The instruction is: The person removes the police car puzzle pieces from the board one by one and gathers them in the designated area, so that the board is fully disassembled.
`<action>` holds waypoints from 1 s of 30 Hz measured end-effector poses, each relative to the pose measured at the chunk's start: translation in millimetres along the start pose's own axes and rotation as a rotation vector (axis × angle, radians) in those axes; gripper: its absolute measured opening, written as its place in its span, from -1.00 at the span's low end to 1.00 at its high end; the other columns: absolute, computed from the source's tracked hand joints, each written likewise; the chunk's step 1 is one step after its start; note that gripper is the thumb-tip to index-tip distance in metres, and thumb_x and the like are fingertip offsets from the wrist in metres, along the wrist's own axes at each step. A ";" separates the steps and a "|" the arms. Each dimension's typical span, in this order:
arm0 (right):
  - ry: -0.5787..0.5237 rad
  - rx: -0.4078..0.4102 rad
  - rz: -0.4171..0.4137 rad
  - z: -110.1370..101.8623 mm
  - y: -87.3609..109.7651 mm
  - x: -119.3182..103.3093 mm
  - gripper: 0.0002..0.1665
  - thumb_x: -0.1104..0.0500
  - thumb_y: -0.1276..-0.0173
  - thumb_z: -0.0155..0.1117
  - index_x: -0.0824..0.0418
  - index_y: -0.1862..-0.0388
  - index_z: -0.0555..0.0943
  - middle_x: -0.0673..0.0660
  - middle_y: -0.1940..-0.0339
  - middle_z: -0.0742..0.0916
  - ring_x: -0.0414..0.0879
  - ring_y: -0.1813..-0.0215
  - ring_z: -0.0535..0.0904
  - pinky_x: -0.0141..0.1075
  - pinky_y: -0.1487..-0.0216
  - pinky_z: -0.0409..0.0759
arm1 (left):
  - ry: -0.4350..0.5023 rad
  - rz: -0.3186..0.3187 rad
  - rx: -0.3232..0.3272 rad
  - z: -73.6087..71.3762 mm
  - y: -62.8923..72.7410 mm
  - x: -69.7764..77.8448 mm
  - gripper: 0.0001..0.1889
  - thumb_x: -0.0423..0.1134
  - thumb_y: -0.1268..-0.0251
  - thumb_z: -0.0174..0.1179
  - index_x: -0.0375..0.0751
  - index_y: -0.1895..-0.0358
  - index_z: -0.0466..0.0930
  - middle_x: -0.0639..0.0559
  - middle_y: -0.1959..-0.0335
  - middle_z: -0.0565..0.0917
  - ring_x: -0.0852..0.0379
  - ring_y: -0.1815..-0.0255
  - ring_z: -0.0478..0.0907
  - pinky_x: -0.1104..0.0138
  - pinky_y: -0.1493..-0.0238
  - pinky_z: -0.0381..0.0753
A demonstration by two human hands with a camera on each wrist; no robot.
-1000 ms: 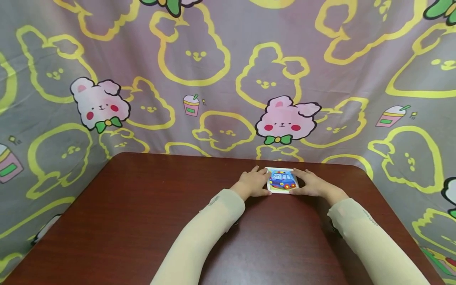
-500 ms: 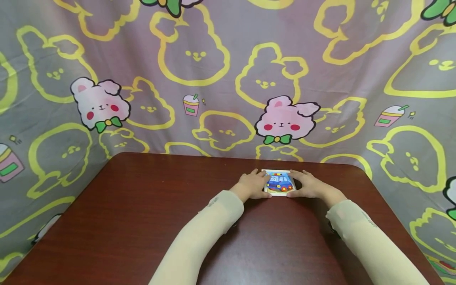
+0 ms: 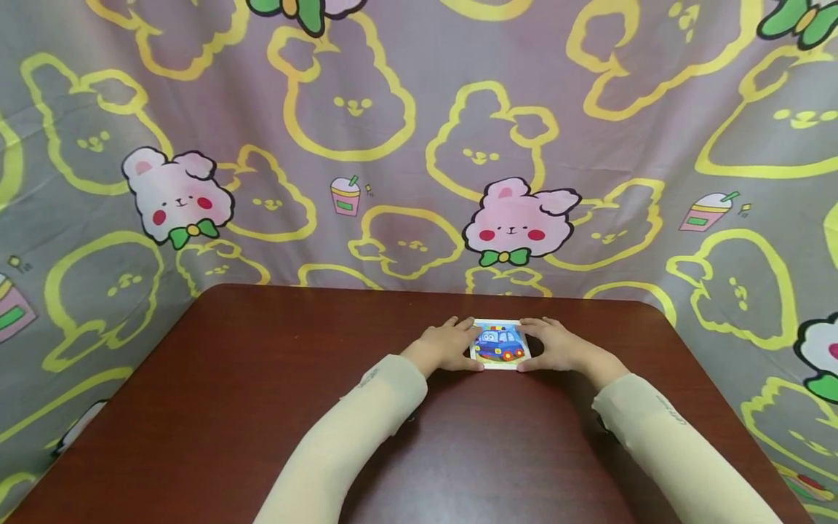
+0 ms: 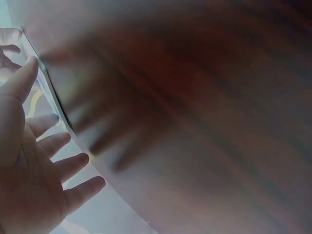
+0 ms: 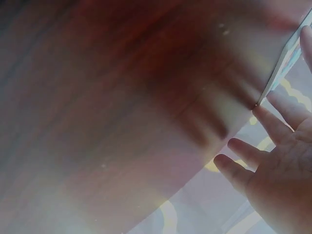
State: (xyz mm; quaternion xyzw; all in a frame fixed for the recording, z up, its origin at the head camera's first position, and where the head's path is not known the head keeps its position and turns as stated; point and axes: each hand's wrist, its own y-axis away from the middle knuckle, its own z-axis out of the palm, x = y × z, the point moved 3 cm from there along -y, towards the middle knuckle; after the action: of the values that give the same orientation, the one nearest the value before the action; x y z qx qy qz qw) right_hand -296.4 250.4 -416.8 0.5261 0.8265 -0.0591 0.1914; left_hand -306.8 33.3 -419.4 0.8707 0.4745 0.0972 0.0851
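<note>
Panel [image 3: 500,349] between left grip [image 3: 447,348], right grip [image 3: 558,346].

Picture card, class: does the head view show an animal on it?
No: the picture card between the left hand and right hand shows a blue vehicle.

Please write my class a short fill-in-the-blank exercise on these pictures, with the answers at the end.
1. The picture panel has a border coloured ____.
2. The vehicle printed on it is mainly ____.
3. The left hand touches the panel's left side; the right hand touches its ____ side.
4. On the curtain, the pink animal heads wear bows coloured ____.

Missing words: white; blue; right; green.
</note>
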 end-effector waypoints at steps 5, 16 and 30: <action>0.010 -0.020 0.005 4.5 -0.9 -9.5 0.06 -0.22 -0.09 0.50 0.35 -0.42 0.39 0.42 -0.47 0.38 0.56 -0.48 0.09 0.44 -0.38 0.14 | 0.015 -0.002 -0.006 0.2 12.8 -4.8 -0.15 0.34 -0.28 0.14 0.15 -0.58 0.12 0.12 -0.64 0.05 -0.06 -0.65 -0.01 -0.13 -0.46 0.26; 0.026 -0.029 -0.043 10.3 2.5 -24.1 0.03 -0.25 -0.07 0.51 0.30 -0.39 0.44 0.35 -0.45 0.42 0.38 -0.44 0.26 0.29 -0.35 0.34 | -0.023 -0.017 -0.012 1.1 31.4 -11.0 -0.05 0.42 -0.17 0.16 0.14 -0.58 0.10 0.12 -0.64 0.06 -0.07 -0.65 -0.01 -0.16 -0.45 0.26; 0.099 -0.034 -0.106 21.6 16.9 -57.8 -0.01 -0.29 -0.02 0.53 0.20 -0.34 0.51 0.19 -0.39 0.48 0.23 -0.43 0.31 0.32 -0.21 0.44 | -0.062 0.011 0.010 10.3 74.0 -20.1 -0.02 0.46 -0.13 0.16 0.13 -0.58 0.11 0.09 -0.62 0.13 -0.09 -0.63 0.06 -0.16 -0.37 0.36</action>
State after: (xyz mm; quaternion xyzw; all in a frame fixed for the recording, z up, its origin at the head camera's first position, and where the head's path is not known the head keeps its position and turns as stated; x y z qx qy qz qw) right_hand -254.2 202.5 -413.0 0.4807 0.8624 -0.0288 0.1557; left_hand -255.0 -23.9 -413.3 0.8763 0.4674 0.0683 0.0947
